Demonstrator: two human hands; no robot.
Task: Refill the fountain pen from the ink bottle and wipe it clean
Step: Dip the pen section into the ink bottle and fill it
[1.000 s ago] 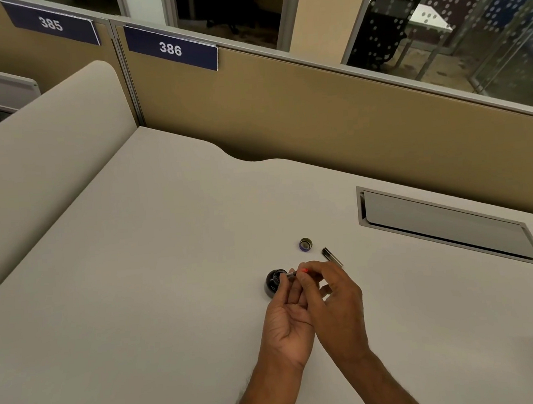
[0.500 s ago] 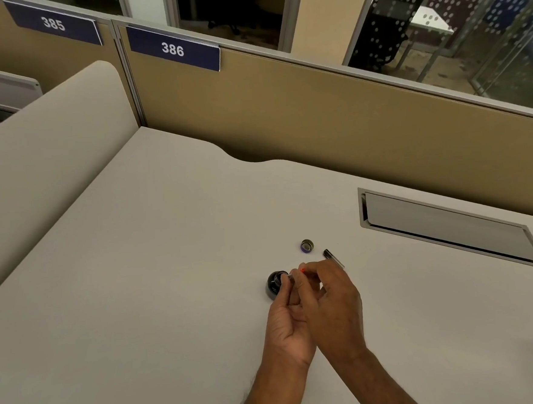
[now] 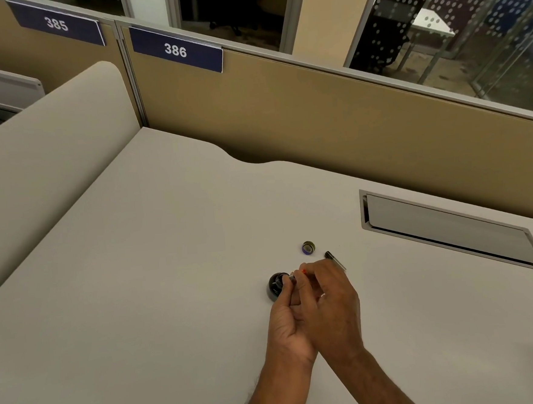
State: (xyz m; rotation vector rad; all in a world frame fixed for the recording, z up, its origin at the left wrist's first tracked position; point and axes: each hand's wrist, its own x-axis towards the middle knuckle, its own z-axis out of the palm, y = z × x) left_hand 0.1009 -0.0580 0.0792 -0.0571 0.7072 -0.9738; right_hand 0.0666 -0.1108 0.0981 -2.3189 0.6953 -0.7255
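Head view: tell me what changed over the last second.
Nothing visibly moved, and nothing was taken up or let go. The left hand and the right hand still pinch the pen part together at the mouth of the ink bottle. The bottle cap and the dark pen piece lie where they were on the desk.

Only one camera, worn on the head. It looked forward and down over the desk (image 3: 145, 289) from the near edge, slightly tilted, wide-angle, facing the far partition (image 3: 317, 129). Left hand (image 3: 286, 325) and right hand (image 3: 333, 307) sat close-ish, low right of centre.
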